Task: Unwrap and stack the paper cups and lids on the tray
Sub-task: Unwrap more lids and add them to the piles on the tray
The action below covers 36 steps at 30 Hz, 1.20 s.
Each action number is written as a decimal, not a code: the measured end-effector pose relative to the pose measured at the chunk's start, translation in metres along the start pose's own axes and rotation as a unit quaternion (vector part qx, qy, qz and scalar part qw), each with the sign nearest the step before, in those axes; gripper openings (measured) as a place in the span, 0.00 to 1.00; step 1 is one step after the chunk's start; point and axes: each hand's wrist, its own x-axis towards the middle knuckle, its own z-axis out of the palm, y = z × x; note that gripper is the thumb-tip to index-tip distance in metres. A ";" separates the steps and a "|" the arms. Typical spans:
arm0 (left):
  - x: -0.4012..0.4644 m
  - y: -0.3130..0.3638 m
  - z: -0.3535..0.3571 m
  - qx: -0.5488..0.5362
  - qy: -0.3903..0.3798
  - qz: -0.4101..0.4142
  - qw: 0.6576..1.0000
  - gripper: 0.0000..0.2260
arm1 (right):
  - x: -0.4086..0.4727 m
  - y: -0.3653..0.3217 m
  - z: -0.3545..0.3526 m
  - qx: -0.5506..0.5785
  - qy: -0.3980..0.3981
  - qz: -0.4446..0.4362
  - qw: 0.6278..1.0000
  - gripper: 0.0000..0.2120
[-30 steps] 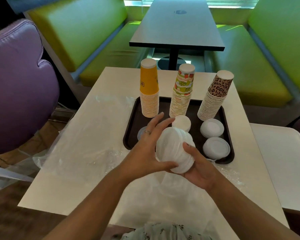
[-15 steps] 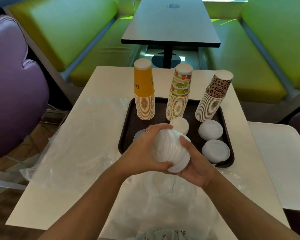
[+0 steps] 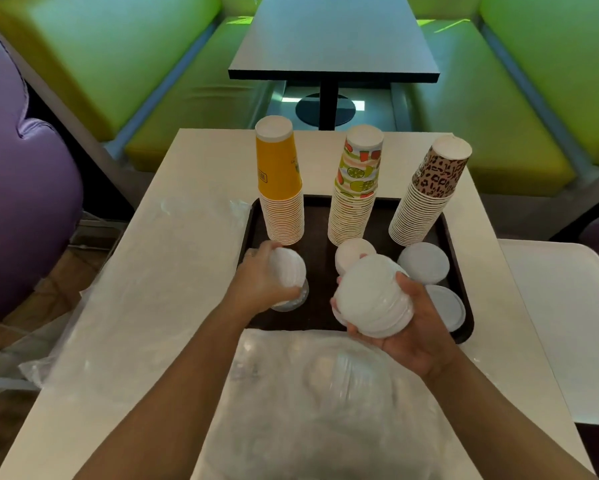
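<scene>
Now a small batch of lids (image 3: 288, 271) is gripped in the curled fingers of the left hand (image 3: 263, 282) directly above the clear lid stack (image 3: 292, 303) at the tray (image 3: 460, 327)'s near-left corner, while the larger lid stack (image 3: 372, 297) is clasped sideways in the right hand (image 3: 412, 327).

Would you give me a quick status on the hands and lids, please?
Left hand grips small lid stack over tray. Right hand holds bigger stack. Nothing blocking.
</scene>
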 end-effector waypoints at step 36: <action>0.077 -0.015 0.058 0.067 0.058 -0.078 0.993 0.46 | -0.006 -0.013 -0.036 -0.052 0.087 -0.001 0.995 0.50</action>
